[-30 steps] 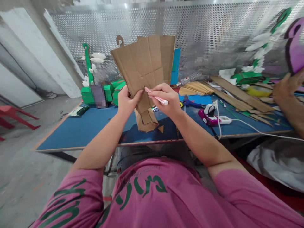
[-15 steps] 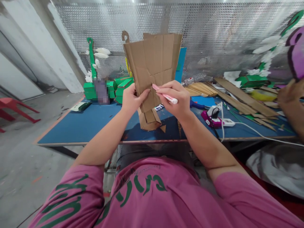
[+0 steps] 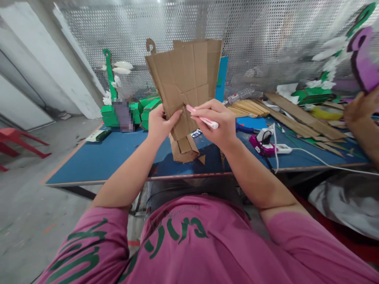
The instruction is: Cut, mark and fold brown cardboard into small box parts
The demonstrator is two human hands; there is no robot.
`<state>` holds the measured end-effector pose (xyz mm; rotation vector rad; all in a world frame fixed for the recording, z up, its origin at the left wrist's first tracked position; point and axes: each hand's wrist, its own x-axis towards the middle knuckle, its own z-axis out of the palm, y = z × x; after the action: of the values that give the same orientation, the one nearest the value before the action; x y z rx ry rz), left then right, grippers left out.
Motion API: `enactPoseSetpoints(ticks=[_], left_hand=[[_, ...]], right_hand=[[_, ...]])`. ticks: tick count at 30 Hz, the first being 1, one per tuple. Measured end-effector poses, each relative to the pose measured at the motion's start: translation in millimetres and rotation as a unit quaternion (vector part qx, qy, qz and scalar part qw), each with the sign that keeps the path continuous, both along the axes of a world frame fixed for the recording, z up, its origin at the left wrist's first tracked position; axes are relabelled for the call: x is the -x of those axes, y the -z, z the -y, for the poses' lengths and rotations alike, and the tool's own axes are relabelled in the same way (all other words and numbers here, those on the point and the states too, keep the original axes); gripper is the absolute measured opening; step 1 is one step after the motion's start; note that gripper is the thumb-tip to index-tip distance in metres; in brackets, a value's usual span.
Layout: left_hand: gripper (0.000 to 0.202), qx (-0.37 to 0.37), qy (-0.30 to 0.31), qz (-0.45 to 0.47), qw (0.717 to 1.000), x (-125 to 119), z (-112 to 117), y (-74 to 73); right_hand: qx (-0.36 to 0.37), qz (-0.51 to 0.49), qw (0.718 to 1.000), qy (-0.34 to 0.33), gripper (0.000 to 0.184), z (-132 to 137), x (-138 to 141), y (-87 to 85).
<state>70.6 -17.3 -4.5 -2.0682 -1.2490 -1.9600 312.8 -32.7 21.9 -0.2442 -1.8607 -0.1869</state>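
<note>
In the head view a tall brown cardboard piece (image 3: 174,75) is held up above the blue table, wide at the top and narrower below. My left hand (image 3: 161,123) grips its lower left edge, thumb across the front and fingers behind. In my right hand (image 3: 217,120) is a slim pink-and-white pen-shaped tool (image 3: 207,122), pinched between thumb and fingers. The tool's front end points at a small dark mark in the cardboard; whether it is a blade or a nib I cannot make out. Below stands a folded cardboard base (image 3: 186,152), with a small cardboard triangle (image 3: 201,159) beside it.
Green painted cardboard shapes (image 3: 149,105) stand at the back left. To the right lie cardboard strips (image 3: 293,108), a purple power strip (image 3: 262,146) with a white cable, and a plastic bottle (image 3: 240,96). Another person's hand (image 3: 359,112) shows at the right edge near a purple shape (image 3: 365,65).
The cardboard and both hands sit slightly further left in view, as does most of the background. My grip on the cardboard and on the tool looks the same.
</note>
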Motion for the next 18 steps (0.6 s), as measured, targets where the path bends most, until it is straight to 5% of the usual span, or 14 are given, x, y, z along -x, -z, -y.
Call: enactPoseSetpoints(ticks=[18], left_hand=[[0.035, 0.020, 0.001, 0.003, 1.000, -5.0, 7.1, -5.1]], right_hand=[[-0.007, -0.007, 1.000, 0.006, 0.014, 3.7, -1.7, 0.0]])
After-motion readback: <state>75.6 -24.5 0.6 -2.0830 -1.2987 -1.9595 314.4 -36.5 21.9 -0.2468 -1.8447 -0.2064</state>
